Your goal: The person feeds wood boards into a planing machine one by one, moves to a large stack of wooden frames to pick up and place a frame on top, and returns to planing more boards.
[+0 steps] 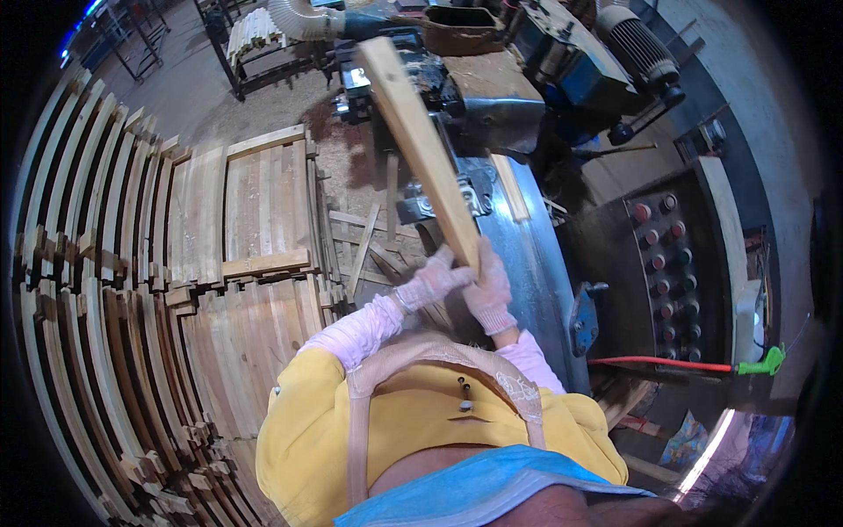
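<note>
A long, light wooden bar (424,149) slants up and away from me over the metal machine table (544,255). My right hand (489,288), in a pale knitted glove, is closed round its near end. Gloved alike, my left hand (435,279) grips the same end from the left side, its fingers curled against the wood. The bar's far end is raised in front of the machine's dark cutting unit (448,92). A shorter wooden strip (509,187) lies on the metal table to the right of the bar.
Stacked wooden frames or panels (246,334) fill the left side. Loose offcuts (364,246) lie on the floor beside the machine. To the right stands a control panel (672,281) with several buttons, near a green-and-red air gun (760,361). A flexible duct (303,18) is at the back.
</note>
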The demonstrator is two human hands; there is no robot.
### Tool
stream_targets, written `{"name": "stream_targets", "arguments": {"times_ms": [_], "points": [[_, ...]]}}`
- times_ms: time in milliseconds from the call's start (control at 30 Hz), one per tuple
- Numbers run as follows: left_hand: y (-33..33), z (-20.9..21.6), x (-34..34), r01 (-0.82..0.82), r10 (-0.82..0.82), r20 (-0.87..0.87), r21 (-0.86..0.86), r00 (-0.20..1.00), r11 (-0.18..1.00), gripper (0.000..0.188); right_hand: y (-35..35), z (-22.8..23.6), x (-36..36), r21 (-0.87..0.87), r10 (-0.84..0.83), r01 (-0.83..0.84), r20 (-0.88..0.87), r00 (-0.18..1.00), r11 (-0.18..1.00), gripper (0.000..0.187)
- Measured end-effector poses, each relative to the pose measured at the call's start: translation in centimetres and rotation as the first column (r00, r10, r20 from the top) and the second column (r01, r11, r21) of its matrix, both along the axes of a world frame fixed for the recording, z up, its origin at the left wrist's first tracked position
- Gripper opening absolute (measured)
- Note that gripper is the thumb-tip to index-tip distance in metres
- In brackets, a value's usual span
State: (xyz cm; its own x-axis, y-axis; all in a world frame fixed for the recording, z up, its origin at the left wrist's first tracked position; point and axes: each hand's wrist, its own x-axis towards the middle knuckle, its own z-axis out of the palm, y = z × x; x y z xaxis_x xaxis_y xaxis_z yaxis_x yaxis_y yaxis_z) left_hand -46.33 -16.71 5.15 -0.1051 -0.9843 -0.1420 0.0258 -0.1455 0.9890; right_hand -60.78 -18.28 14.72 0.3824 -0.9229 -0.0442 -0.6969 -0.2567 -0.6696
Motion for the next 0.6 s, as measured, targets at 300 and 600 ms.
{"name": "stream_targets", "arguments": {"times_ms": [300, 600], "points": [[4.4, -3.9, -2.4, 0.221, -0.326, 0.428, 0.278, 0.843, 0.935, 0.084, 15.6, -7.3, -25.7, -0.051, -0.356, 0.382, -0.495, 0.793, 0.923, 0.068], [7.3, -6.9, 3.8, -0.002, -0.136, 0.499, 0.265, 0.856, 0.964, 0.074, -1.6, -10.0, -17.0, -0.468, -0.465, 0.328, -0.213, 0.859, 0.821, 0.067]]}}
